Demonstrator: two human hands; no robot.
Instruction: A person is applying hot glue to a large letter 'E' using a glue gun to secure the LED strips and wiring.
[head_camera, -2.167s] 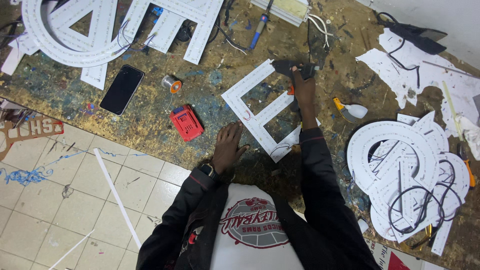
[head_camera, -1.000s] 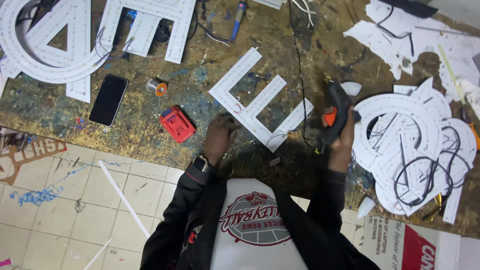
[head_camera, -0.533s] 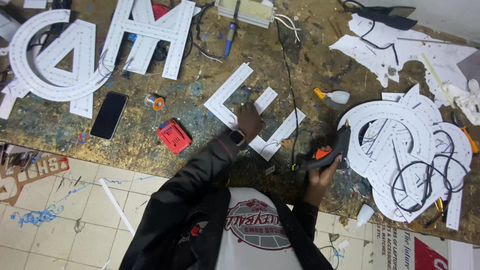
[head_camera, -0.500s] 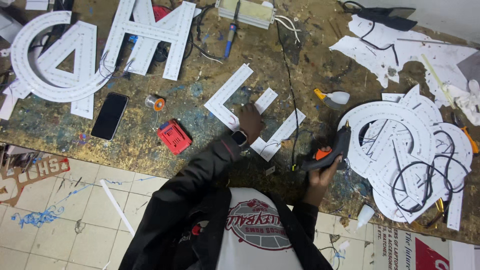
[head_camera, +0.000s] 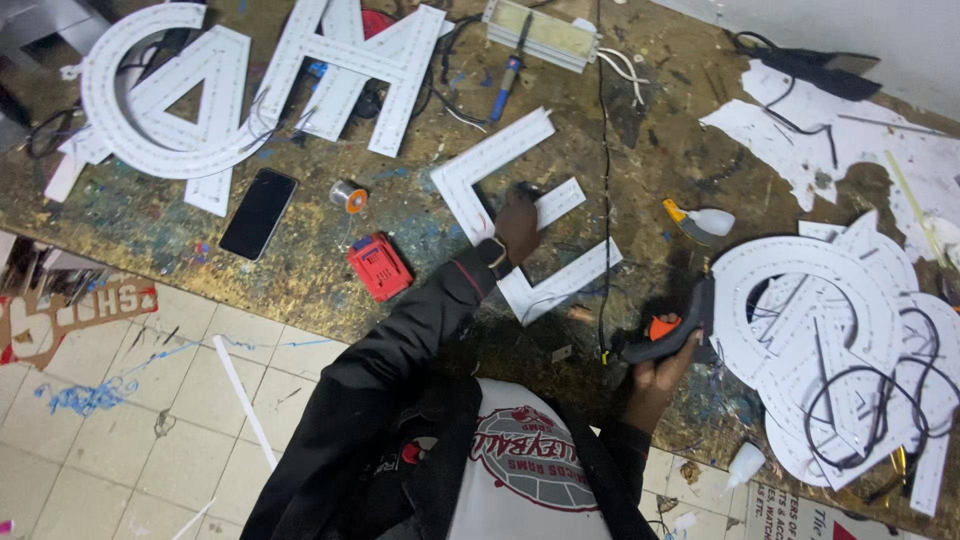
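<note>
Left hand (head_camera: 518, 222) lies fingers down on the white E-shaped sign letter (head_camera: 520, 200), pressing near the root of its middle bar; whether the fingers are spread or together cannot be told; a dark watch sits on that wrist; right hand (head_camera: 655, 375) is closed around the grip of a black and orange glue gun (head_camera: 668, 328), held over the bench edge with its nozzle towards a stack of round white letters (head_camera: 820, 320) strung with black wires. A black cord (head_camera: 603, 200) runs across the E letter, which lies flat mid-bench. Around it the workbench (head_camera: 420, 210) is scarred wood stained with paint and glue; a red battery pack (head_camera: 379, 266), a solder spool (head_camera: 347, 195), a black phone (head_camera: 258, 212) and more big white letters (head_camera: 250, 90) lie to the left; a soldering iron (head_camera: 510, 70) and white paper scraps (head_camera: 850, 140) lie farther back; pale floor tiles (head_camera: 150, 420) show below.
</note>
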